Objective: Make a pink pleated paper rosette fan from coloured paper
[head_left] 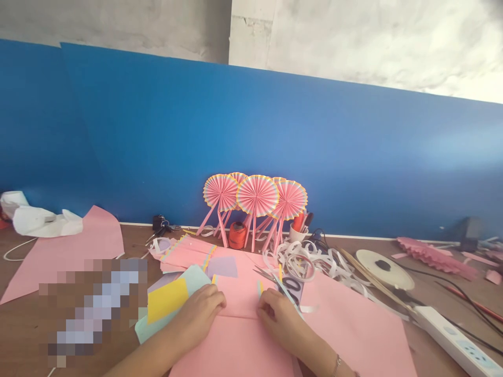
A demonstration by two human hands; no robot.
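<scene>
A large pink paper sheet (236, 345) lies on the wooden table in front of me. My left hand (200, 311) presses on its fold line with curled fingers. My right hand (279, 317) pinches the same fold a little to the right, fingers closed on the paper. Yellow (167, 299) and light blue (192, 277) paper pieces lie just left of my left hand. Scissors (281, 280) rest just beyond my right hand.
Several pink pleated paper fans (255, 196) lean on the blue wall behind. An orange thread spool (237, 234), a cup of pens (299, 228), curled white paper strips (310, 259), a tape roll (384, 267), a white power strip (456, 337) and more pink paper (70, 246) surround the work.
</scene>
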